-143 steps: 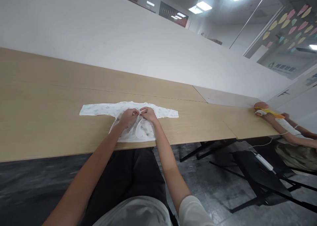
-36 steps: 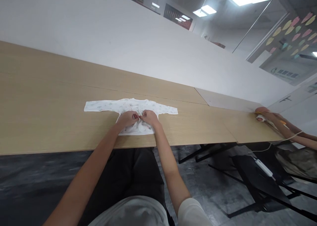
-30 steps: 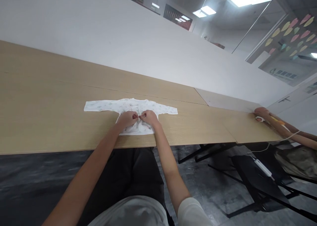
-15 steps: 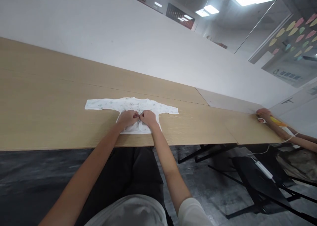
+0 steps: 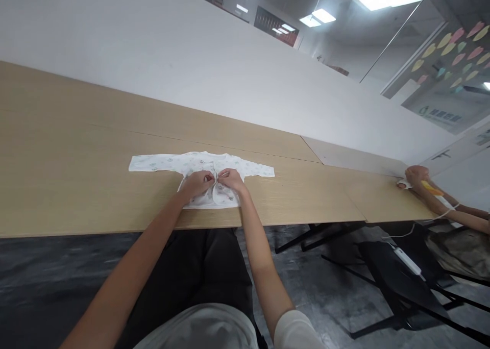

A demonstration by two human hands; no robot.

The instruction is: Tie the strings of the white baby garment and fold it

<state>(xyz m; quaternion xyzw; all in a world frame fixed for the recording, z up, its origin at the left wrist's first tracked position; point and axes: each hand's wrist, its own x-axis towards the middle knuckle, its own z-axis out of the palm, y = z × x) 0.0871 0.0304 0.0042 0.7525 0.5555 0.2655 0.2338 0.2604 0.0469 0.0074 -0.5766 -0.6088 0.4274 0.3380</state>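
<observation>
A small white baby shirt with a faint coloured print lies spread on the wooden table, its sleeves stretched out to both sides. My left hand pinches the cloth at the middle of the front opening. Close beside it, my right hand grips the other side of the opening between thumb and fingers. The fingertips nearly meet, and a curved front edge of the shirt hangs loose below them. Whatever small fastening may lie between the fingers is hidden.
The long wooden table runs along a white wall. At its far right end another person's hands are at work beside a white roll-like object. A black folding chair with a white power strip stands at the lower right.
My right hand's fingers have shifted slightly up and now pinch the shirt's edge, showing more of the front below. My left hand stays nearly in place. The other person's hands moved slightly right.
</observation>
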